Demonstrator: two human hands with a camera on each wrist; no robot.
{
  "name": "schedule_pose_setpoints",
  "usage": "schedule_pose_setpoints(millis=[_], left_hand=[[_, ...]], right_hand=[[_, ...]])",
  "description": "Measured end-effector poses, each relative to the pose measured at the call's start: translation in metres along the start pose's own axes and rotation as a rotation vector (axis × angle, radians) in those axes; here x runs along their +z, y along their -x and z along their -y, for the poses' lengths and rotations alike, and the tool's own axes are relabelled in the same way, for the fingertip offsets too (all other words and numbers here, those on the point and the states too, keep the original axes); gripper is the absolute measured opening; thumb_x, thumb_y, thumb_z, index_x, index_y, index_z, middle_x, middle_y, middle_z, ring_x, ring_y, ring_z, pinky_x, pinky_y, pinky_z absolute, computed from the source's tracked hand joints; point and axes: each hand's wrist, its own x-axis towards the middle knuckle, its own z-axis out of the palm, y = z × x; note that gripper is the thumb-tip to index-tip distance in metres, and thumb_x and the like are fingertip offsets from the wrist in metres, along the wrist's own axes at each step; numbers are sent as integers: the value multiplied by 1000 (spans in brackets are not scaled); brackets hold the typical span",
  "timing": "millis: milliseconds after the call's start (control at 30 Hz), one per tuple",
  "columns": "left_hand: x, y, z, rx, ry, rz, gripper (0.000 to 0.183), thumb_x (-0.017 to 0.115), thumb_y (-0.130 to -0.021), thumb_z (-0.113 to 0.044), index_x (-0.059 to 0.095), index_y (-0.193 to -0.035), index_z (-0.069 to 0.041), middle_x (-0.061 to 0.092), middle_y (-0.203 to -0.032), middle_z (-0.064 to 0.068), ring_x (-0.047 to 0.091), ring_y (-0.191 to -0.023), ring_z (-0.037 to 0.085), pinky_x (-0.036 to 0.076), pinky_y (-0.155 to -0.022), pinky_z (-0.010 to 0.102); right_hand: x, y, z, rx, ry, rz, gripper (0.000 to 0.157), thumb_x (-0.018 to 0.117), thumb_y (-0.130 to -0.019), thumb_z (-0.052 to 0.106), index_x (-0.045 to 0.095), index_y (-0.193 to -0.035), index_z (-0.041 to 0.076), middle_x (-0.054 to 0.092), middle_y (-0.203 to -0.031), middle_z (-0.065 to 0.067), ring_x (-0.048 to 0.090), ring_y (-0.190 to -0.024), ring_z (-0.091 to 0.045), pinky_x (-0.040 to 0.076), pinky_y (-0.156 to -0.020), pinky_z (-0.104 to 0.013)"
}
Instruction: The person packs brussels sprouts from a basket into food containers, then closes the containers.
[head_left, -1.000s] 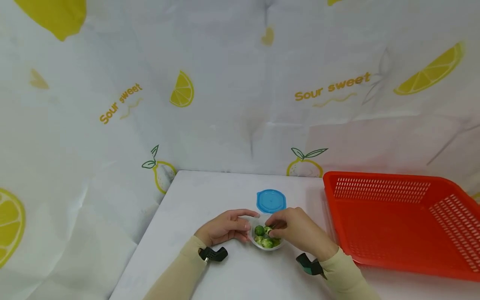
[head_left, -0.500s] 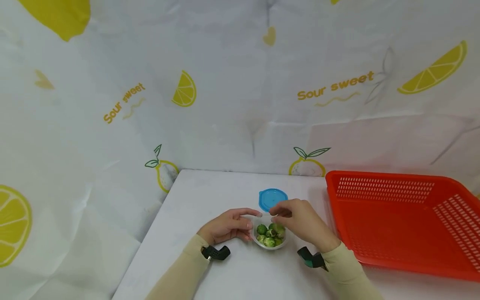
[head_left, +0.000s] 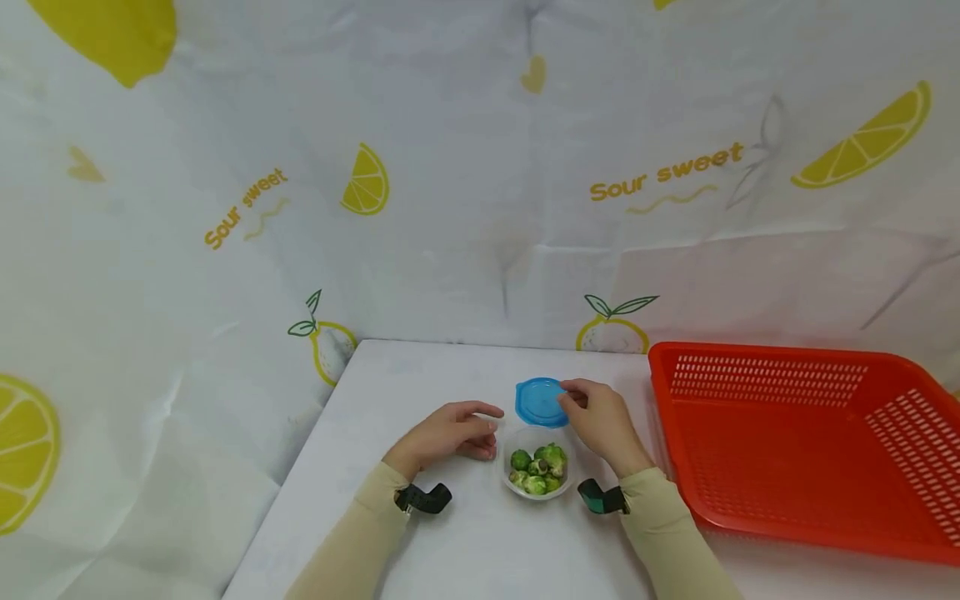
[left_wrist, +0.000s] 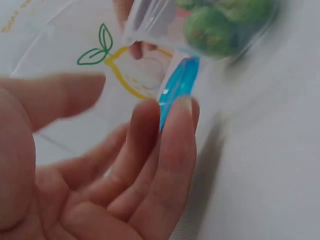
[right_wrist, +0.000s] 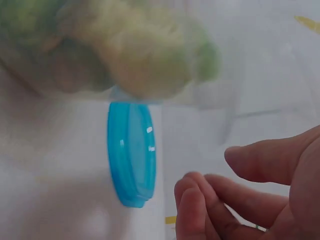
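Note:
Brussels sprouts (head_left: 537, 468) fill the lower part of a small clear plastic bowl (head_left: 536, 497) standing on the white table. A round blue lid (head_left: 540, 403) lies flat just behind the bowl. My right hand (head_left: 604, 423) is over the lid's right edge in the head view. In the right wrist view its thumb and fingers are parted, and a gap shows between them and the lid (right_wrist: 132, 152). Left of the bowl, my left hand (head_left: 450, 433) holds nothing, its thumb and fingers spread apart. The left wrist view shows the bowl beyond those fingers, not touched.
A large red plastic basket (head_left: 787, 442) with slotted walls stands at the right of the table. Behind the table hangs a white sheet (head_left: 480, 200) printed with lemons. White tabletop (head_left: 420, 379) extends left of the lid.
My right hand has left the sprouts in the bowl and moved back to the lid. My left hand has let go of the bowl and shifted slightly left.

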Motion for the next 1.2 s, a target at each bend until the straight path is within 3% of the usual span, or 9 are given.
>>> schedule_pose_setpoints(millis=[133, 267, 400, 633, 833, 1067, 1200], left_hand=[[-3, -17, -18, -33, -36, -123, 46, 68, -107, -27, 64, -146, -4, 75, -115, 15, 78, -99, 18, 67, -91, 33], [-2, -37, -31, -70, -44, -157, 45, 69, -106, -29, 67, -143, -2, 74, -124, 16, 77, -104, 17, 66, -93, 31], [1, -49, -38, -108, -55, -173, 43, 71, -105, -28, 70, -136, 2, 74, -122, 15, 77, -103, 18, 66, -93, 31], [9, -54, -44, -198, -12, -223, 36, 70, -103, -19, 69, -126, 10, 74, -113, 18, 79, -93, 18, 66, -94, 34], [10, -58, -46, -270, 110, -281, 31, 69, -102, -17, 71, -123, 7, 75, -115, 16, 82, -92, 19, 66, -97, 34], [9, -59, -48, -280, 280, -269, 26, 70, -101, -8, 69, -122, 8, 70, -108, 15, 79, -88, 21, 66, -96, 34], [9, -58, -48, -267, 299, -268, 26, 69, -102, -7, 71, -122, 10, 70, -109, 15, 78, -87, 19, 66, -95, 32]], right_hand=[[2, -9, -11, 73, 0, 15, 46, 57, -110, 23, 62, -147, -5, 70, -129, -23, 64, -115, -36, 60, -103, -51], [4, -13, -20, 121, 10, 48, 48, 54, -111, 23, 59, -147, -9, 67, -137, -28, 63, -122, -42, 56, -111, -58], [8, -13, -26, 118, 25, 79, 45, 54, -111, 22, 64, -142, -9, 68, -141, -28, 62, -131, -45, 52, -116, -60], [11, -14, -27, 145, 4, 100, 45, 53, -112, 23, 65, -144, -5, 66, -146, -26, 59, -136, -44, 50, -118, -61], [12, -14, -26, 149, 23, 98, 42, 54, -111, 24, 68, -141, -3, 67, -145, -25, 59, -137, -45, 51, -116, -62], [13, -18, -29, 58, 21, -16, 35, 58, -109, 18, 75, -134, 0, 73, -138, -23, 63, -133, -44, 53, -113, -60], [13, -19, -30, 18, 5, -63, 31, 63, -107, 14, 77, -131, 1, 75, -132, -22, 68, -125, -41, 57, -107, -57]])
